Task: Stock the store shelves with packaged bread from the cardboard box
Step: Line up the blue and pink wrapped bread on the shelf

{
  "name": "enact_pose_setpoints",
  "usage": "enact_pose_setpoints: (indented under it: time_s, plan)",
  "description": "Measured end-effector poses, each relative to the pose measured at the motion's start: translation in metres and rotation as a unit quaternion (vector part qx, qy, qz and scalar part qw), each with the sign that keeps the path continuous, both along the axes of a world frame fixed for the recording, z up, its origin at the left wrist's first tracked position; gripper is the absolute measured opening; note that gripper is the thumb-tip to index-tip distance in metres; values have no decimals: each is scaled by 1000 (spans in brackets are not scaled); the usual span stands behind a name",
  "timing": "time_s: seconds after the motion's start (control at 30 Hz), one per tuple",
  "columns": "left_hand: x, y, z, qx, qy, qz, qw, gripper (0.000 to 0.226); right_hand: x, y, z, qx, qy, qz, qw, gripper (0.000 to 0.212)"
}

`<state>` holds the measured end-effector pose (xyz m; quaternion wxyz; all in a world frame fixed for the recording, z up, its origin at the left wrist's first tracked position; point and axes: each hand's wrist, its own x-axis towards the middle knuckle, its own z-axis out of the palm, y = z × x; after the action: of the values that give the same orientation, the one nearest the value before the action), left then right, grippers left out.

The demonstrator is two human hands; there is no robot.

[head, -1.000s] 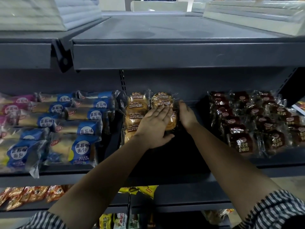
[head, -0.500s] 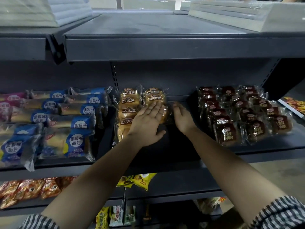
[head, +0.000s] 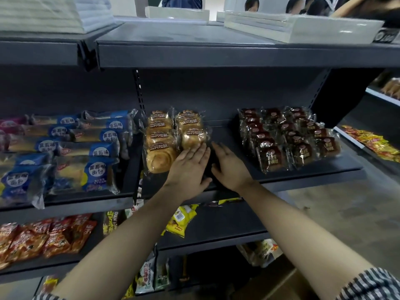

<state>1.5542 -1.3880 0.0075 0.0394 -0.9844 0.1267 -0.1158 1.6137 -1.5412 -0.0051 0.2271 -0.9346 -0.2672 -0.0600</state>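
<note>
I'm reaching over the dark metal shelf (head: 303, 179), grey floor (head: 346, 213) showing below my right fingers. My left hand (head: 188, 167) and right hand (head: 229, 167) are lying flat, fingers straight, gripping nothing. Left fingertips (head: 202, 151) are touching the golden bread pack (head: 193, 137), reading 三只松鼠. Further left, blue packs (head: 97, 167) are reading 蓝莓味面包.
</note>
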Motion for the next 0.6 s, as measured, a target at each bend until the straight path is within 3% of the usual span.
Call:
enact_pose_setpoints:
  time_s: [0.27,0.6]
  plan:
    - [-51,-3,-17,-8,42,-24,999,80,-65,-26,-19,-27,-9,-13,1000,67]
    - [-115,-19,-27,-80,127,-36,988,81,-158,-75,-27,-45,16,-104,993,63]
